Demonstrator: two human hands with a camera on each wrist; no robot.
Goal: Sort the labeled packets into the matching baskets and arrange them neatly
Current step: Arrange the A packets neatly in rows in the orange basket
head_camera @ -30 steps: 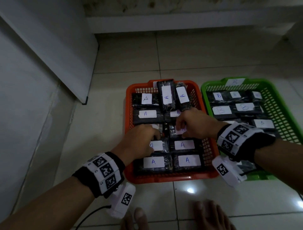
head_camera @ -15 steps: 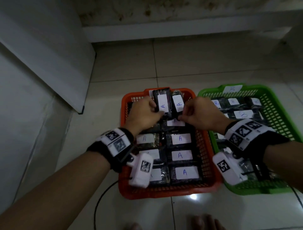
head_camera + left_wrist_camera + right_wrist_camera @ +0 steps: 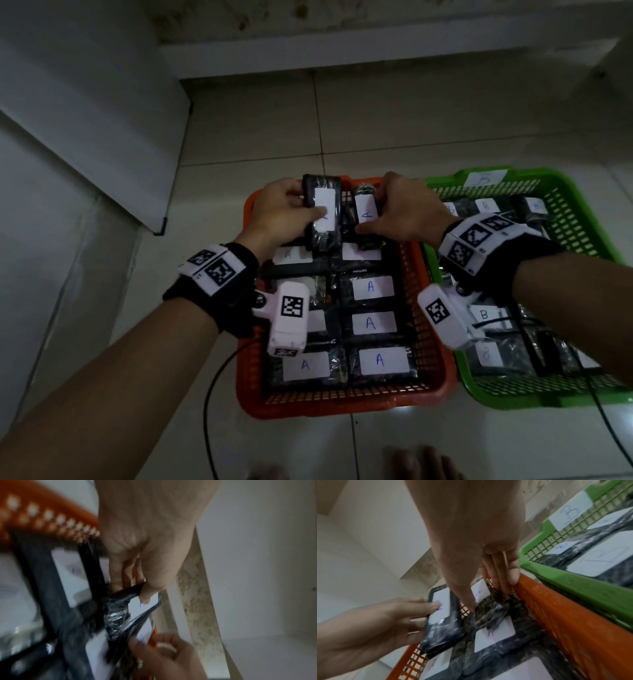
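left hand [image 3: 281,214]: upper centre of the head view, thumb and fingers clamped round a black packet [image 3: 322,212], white label up, at the far end of the orange basket [image 3: 342,404] | right hand [image 3: 404,209]: pinches the neighbouring A-labelled packet [image 3: 365,216] | green basket [image 3: 582,219]: right, holds B packets

Left hand [image 3: 281,212] gripping one black packet [image 3: 322,212], right hand [image 3: 404,209] another [image 3: 365,216], above orange basket [image 3: 342,404], frame centre.
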